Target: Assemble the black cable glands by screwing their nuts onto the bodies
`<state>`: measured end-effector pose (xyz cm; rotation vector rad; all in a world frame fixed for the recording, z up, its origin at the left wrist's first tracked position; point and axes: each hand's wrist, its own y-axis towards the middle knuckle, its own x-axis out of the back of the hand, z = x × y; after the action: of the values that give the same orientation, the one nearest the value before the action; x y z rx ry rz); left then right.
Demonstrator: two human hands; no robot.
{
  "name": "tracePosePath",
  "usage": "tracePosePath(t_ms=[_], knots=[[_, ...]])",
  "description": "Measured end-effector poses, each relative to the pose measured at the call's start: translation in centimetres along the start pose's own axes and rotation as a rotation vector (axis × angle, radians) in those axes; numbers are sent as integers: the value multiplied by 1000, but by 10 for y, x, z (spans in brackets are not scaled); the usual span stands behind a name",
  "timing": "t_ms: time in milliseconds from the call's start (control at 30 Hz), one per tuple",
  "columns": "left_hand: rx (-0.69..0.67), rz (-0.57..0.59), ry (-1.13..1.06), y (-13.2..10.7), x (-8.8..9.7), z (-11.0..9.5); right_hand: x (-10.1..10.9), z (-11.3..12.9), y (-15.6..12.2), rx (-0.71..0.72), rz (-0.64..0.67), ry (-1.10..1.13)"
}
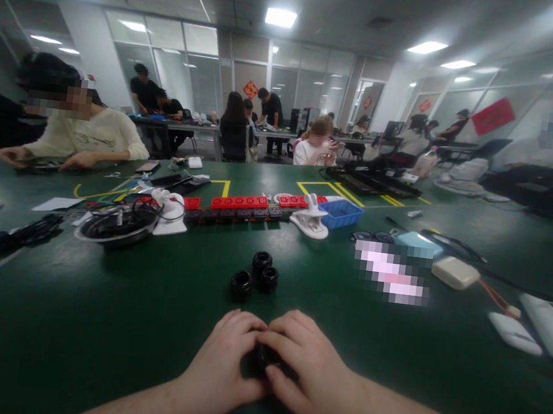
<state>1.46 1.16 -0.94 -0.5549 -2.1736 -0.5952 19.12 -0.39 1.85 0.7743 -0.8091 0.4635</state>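
My left hand (230,356) and my right hand (310,365) meet near the front of the green table, their fingers curled round a black round piece (267,355). Most of that piece is hidden under the fingers, so its exact kind does not show. Just beyond my hands sit three glossy black ring-shaped pieces in a tight group: a left one (241,284), a rear one (262,260) and a right one (270,278). Each has a hole in its top.
Farther back lie a red socket strip (240,202), a white clip stand (310,218) and a blue bin (340,213). To the left is a metal bowl (116,236) of dark parts. A white case (514,331) rests at right. A person (89,130) works across the table.
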Motion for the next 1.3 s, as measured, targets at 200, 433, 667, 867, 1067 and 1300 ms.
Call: tracePosePath(t_ms=[200,433,667,867,1067,1300], knots=[[-11,-7,-4,0,0,1,3,2,1,28,75,-7],[1,33,16,0,1,0,1,-1,-1,102,32,-88],[-17,36,18,-1,0,3,0,-4,-2,150,-1,-118],[-10,48,20,0,2,0,3,-5,-1,183,24,-87],[-29,45,21,1,3,1,5,-5,0,205,24,-37],[-20,45,45,0,3,-1,6,-5,-5,232,-58,-48]])
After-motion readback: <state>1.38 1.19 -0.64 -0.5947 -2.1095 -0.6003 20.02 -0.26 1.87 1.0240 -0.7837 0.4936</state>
